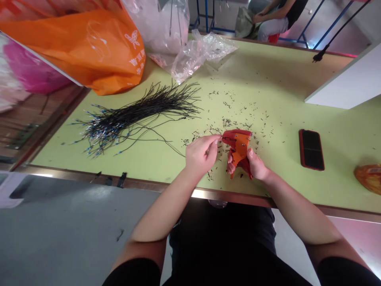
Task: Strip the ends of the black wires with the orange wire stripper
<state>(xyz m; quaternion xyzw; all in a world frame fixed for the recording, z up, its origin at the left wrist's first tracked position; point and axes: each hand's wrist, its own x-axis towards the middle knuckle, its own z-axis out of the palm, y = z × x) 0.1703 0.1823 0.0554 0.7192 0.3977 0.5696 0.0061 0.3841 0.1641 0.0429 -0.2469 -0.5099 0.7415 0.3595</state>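
Wires (143, 111) lie in a black bunch at the left. Near the middle, the left hand (201, 155) bends inward, fingers pinched tight on what looks like one of the wires, by the red-orange tool's (241, 143) mouth. Wire stripping seems underway, calling for a steady squeeze. The right hand's (258, 166) fingers wrap the tool, thumb rightmost.

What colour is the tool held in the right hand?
The tool is red and orange; the head view shows it best.
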